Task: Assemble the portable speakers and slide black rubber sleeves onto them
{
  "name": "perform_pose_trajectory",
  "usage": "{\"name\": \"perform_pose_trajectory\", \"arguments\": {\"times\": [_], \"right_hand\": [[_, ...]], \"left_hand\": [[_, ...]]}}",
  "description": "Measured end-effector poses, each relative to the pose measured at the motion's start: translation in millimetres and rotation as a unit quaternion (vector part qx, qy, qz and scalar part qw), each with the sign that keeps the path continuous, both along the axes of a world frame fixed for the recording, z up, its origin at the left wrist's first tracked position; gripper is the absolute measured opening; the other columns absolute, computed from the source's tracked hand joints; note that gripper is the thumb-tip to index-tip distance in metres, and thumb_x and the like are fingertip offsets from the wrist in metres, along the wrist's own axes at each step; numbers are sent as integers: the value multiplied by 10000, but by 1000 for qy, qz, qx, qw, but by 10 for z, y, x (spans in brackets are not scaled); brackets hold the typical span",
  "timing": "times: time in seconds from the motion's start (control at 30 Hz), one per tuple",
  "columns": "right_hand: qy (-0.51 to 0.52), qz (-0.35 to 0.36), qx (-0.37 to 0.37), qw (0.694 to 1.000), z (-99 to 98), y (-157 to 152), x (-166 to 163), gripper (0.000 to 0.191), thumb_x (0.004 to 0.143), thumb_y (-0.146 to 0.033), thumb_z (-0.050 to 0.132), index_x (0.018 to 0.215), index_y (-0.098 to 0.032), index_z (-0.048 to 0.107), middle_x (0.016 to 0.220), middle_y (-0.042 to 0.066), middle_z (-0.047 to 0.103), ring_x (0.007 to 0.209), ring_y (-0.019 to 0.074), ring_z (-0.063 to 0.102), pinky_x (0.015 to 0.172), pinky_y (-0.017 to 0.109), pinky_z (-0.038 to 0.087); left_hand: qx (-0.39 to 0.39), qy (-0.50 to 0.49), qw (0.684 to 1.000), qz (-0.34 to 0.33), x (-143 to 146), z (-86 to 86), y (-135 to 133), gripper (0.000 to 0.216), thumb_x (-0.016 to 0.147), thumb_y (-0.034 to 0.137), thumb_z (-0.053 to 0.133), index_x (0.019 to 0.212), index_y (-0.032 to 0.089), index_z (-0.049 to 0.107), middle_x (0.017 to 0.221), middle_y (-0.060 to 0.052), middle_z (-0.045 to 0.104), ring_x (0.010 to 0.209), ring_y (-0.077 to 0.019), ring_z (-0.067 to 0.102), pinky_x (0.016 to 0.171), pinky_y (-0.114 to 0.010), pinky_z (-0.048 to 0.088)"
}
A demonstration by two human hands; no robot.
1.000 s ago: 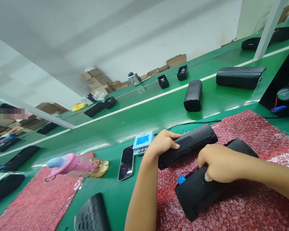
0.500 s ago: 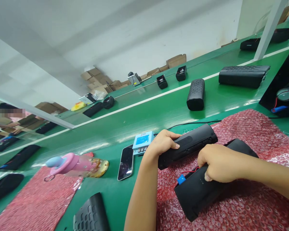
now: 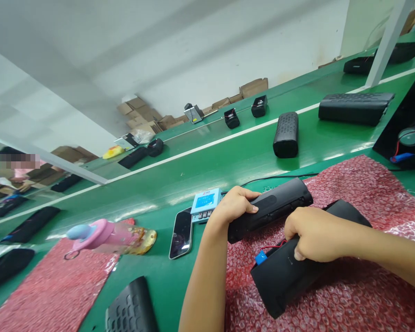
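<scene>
Left hand [image 3: 233, 207] grip clamped on long black speaker half [image 3: 269, 210], at 10 o'clock of right hand [image 3: 313, 235], whose grip presses black rounded shell [image 3: 290, 272] onto pink bubble-wrap sheet [image 3: 352, 184]. Best: keep red wires [image 3: 276, 245] clear of seam.

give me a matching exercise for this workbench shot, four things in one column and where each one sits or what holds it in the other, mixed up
Things:
1. slim black housing
2. wide black shell
3. phone
4. pink bottle

Places:
A. lying on its side, partly on the far-left bubble wrap
B. flat on the green table, screen up, beside the blue tester
C. gripped at one end by the left hand
D. on the red bubble wrap under the right hand, a blue part at its end

Pairs: 1-C, 2-D, 3-B, 4-A
</scene>
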State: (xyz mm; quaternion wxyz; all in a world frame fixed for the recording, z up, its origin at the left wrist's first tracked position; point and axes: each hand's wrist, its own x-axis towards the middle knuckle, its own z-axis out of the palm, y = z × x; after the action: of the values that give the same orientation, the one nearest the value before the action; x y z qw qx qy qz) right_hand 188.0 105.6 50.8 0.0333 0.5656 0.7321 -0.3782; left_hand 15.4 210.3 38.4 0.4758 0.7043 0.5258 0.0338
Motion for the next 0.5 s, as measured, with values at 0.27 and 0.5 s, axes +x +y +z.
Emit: {"name": "perform_pose_trajectory", "arguments": {"times": [0.27, 0.5], "right_hand": [[-1, 2, 4, 1000, 0, 3, -9, 141, 535, -201, 563, 636, -191, 660, 612, 13, 617, 587, 148, 522, 484, 253, 240], [2, 2, 11, 1000, -3, -1, 0, 138, 528, -197, 564, 633, -195, 654, 621, 10, 625, 594, 151, 532, 478, 248, 252]], "left_hand": [[6, -2, 1000, 3, -1, 6, -14, 484, 522, 115, 611, 988, 197, 709, 856, 19, 716, 802, -210, 599, 820, -307, 431], [-3, -25, 1000, -3, -10, -2, -1, 476, 520, 127, 599, 980, 178, 714, 836, 7, 712, 788, -209, 598, 812, -310, 432]]}}
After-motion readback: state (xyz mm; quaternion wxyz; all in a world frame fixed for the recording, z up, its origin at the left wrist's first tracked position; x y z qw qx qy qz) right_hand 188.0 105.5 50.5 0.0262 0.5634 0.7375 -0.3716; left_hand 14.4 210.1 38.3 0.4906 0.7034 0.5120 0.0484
